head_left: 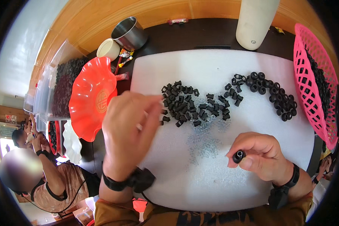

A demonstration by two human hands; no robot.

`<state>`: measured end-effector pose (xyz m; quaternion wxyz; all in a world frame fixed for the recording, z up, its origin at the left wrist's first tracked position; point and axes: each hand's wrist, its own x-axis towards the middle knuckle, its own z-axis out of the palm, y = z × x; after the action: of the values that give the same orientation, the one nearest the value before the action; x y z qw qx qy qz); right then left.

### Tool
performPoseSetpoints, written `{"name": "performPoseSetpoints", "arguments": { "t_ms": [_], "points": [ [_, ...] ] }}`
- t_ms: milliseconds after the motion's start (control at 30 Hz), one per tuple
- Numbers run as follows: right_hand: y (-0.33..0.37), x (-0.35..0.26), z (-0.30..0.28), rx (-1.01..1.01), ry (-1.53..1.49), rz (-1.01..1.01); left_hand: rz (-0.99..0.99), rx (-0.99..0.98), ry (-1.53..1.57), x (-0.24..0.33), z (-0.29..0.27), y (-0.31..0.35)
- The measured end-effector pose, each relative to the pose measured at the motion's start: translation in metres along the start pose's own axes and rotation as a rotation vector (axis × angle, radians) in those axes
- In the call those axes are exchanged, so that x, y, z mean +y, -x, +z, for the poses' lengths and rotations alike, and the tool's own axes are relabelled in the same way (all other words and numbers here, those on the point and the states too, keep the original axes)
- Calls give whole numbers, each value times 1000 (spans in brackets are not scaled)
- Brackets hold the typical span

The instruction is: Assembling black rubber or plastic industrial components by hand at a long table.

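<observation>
My right hand pinches a round black cord-lock shell between thumb and fingers. Its open end faces up, and a small metal spring shows in the hole. My left hand hovers at the left edge of a pile of black cord-lock plungers; motion blurs its fingers, and I cannot make out whether anything is between them. Loose springs lie scattered below the pile. More round black shells sit in a curved cluster at the right, beside several spread-out plungers.
A white foam sheet covers the dark table. At the right stands a pink basket of black parts. A red scalloped dish, a clear tub, a steel cup and a white bottle surround it. Another person works at left.
</observation>
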<state>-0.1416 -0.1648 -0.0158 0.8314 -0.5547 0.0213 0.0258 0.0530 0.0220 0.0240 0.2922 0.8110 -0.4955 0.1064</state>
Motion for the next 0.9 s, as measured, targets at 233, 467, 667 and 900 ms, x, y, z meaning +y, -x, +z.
{"name": "performPoseSetpoints", "arguments": {
  "t_ms": [233, 467, 667, 900],
  "points": [
    [-1, -3, 3, -15, 194, -46, -203, -264, 33, -25, -4, 11],
    [-2, 0, 0, 55, 239, -81, -197, -445, -83, -22, -3, 9],
    [-2, 4, 2, 90, 110, -78, -141, -406, -176, -18, -3, 13],
    [-2, 4, 0, 1, 170, -71, -356, -247, 178, 3, -2, 11]
  ]
}}
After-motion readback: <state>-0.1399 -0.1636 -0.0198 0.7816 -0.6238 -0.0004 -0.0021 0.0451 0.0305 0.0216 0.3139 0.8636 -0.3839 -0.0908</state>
